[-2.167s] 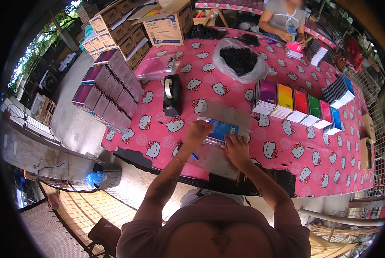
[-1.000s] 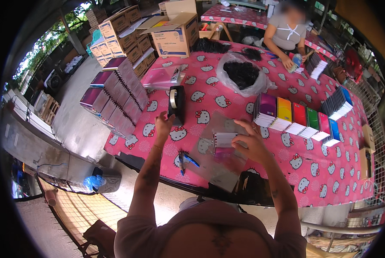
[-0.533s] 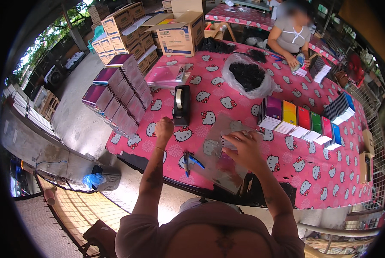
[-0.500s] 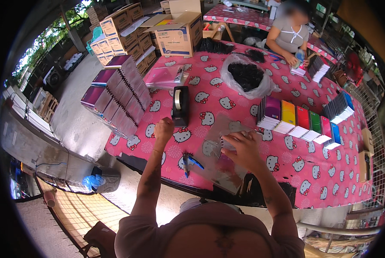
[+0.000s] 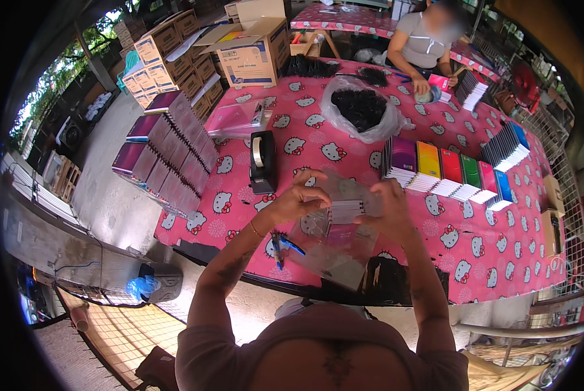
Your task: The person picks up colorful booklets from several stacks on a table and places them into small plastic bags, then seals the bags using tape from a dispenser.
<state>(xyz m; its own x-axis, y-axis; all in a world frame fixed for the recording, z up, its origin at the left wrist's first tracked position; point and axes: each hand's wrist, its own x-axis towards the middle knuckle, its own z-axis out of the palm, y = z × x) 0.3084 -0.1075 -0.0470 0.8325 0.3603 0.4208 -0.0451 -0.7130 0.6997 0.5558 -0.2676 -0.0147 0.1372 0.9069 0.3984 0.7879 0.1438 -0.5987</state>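
While the white-paged spiral notebook lies on the clear plastic sheet between left hand and right hand, two pens crowd the sheet's left edge. Tape dispenser near left hand, coloured notebook row off right, bag of black stuff beyond. Both hands: fingers curved, thumb and index spread. Can't tell if they touch the notebook.

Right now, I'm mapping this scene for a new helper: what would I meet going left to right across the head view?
Stacked purple-covered notebooks, black tape dispenser, left hand, spiral-bound stack, right hand, yellow notebooks, red notebooks, green notebooks, pink notebooks.
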